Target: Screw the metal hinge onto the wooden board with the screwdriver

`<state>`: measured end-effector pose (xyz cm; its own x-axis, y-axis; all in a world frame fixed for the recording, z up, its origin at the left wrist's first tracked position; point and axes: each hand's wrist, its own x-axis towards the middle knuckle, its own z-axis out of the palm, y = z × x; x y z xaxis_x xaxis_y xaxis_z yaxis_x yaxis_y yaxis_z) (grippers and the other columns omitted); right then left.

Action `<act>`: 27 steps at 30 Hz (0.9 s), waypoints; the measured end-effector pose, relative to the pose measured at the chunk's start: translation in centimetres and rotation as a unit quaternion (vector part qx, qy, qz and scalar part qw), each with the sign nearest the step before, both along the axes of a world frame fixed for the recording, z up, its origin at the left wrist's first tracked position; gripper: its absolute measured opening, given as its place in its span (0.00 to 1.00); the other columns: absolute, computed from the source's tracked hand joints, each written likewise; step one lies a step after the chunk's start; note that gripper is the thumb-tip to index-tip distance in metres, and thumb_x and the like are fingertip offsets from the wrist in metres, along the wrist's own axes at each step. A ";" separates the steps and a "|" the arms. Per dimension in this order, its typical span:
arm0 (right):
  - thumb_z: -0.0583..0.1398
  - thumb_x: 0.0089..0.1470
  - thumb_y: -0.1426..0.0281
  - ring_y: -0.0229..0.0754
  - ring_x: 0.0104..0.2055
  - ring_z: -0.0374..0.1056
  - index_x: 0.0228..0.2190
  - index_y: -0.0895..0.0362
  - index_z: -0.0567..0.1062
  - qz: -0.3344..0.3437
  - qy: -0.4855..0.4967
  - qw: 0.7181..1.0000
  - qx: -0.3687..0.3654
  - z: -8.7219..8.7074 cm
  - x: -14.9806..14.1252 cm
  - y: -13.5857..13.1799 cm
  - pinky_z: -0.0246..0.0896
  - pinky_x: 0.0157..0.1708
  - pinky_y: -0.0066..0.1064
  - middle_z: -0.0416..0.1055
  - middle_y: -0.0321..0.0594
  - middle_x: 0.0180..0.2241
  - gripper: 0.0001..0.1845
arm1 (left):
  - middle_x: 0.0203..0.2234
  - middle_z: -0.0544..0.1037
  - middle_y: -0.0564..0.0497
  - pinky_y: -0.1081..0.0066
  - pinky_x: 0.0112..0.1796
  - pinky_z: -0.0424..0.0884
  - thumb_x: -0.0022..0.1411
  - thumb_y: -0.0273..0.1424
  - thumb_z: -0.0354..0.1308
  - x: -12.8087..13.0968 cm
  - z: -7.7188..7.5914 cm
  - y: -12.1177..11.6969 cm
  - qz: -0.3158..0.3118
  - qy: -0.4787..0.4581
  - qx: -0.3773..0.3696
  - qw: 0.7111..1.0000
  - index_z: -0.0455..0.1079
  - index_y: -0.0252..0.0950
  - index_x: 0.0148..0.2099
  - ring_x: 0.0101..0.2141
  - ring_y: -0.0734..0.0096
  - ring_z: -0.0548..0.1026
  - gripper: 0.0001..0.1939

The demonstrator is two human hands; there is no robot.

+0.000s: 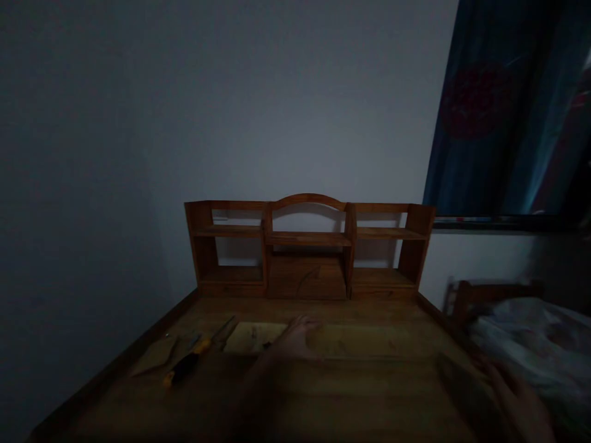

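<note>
A long, pale wooden board (360, 340) lies crosswise on the desk. My left hand (298, 339) spans it left of the middle, fingers towards the far edge and thumb near the close edge. At the lower right, my right hand (519, 394) is closed around one end of a dark, flat, blade-shaped tool (468, 391), blurred by motion and dim light; it looks like a handsaw. The tool is apart from the board. Left of the board rests a screwdriver (185, 367) with a yellow and black handle.
A flat brown piece (154, 357) lies near the left rim of the wooden desk (351, 406). Along the back stands a low wooden shelf unit (307, 239) against the wall. To the right are a plastic-covered pile (540, 338) and a dark blue curtain (489, 160).
</note>
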<state>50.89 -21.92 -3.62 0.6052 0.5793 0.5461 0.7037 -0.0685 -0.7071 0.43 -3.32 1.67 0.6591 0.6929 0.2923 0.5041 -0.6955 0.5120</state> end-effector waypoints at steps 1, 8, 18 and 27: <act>0.55 0.52 0.45 0.62 0.38 0.75 0.39 0.49 0.79 -0.004 0.000 1.000 -0.029 -0.1 0.4 -0.3 0.68 0.40 0.53 0.79 0.44 0.36 0.26 | 0.58 0.68 0.42 0.56 0.61 0.59 0.36 0.51 0.73 -0.1 -0.5 0.5 0.012 0.003 -0.011 1.000 0.65 0.41 0.64 0.59 0.49 0.64 0.53; 0.54 0.52 0.45 0.57 0.45 0.74 0.44 0.49 0.76 0.040 0.010 0.997 -0.061 1.3 -2.4 -0.2 0.68 0.43 0.45 0.78 0.43 0.44 0.28 | 0.60 0.67 0.41 0.52 0.61 0.57 0.32 0.51 0.73 -1.2 -2.0 4.0 0.074 0.017 -0.075 0.994 0.68 0.39 0.62 0.61 0.43 0.63 0.53; 0.60 0.49 0.49 0.55 0.47 0.74 0.46 0.50 0.76 0.172 0.133 0.975 -0.037 0.5 -7.8 1.8 0.73 0.39 0.37 0.74 0.45 0.51 0.26 | 0.58 0.70 0.41 0.54 0.57 0.63 0.32 0.47 0.74 -0.3 -1.2 5.8 0.021 0.010 -0.069 0.997 0.71 0.44 0.58 0.58 0.42 0.67 0.47; 0.56 0.56 0.51 0.53 0.40 0.76 0.44 0.50 0.75 0.191 0.076 0.976 -0.068 2.9 -12.9 4.2 0.74 0.35 0.39 0.77 0.46 0.43 0.21 | 0.65 0.60 0.43 0.53 0.61 0.57 0.43 0.47 0.71 -1.5 -2.0 7.3 -0.028 0.039 -0.075 0.996 0.57 0.46 0.68 0.64 0.50 0.57 0.51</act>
<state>38.02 -17.77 -0.71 0.3988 0.8397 0.3687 0.5838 0.0776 -0.8082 -1.03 3.93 -0.33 0.7150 0.6860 0.1350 0.5083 -0.6425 0.5734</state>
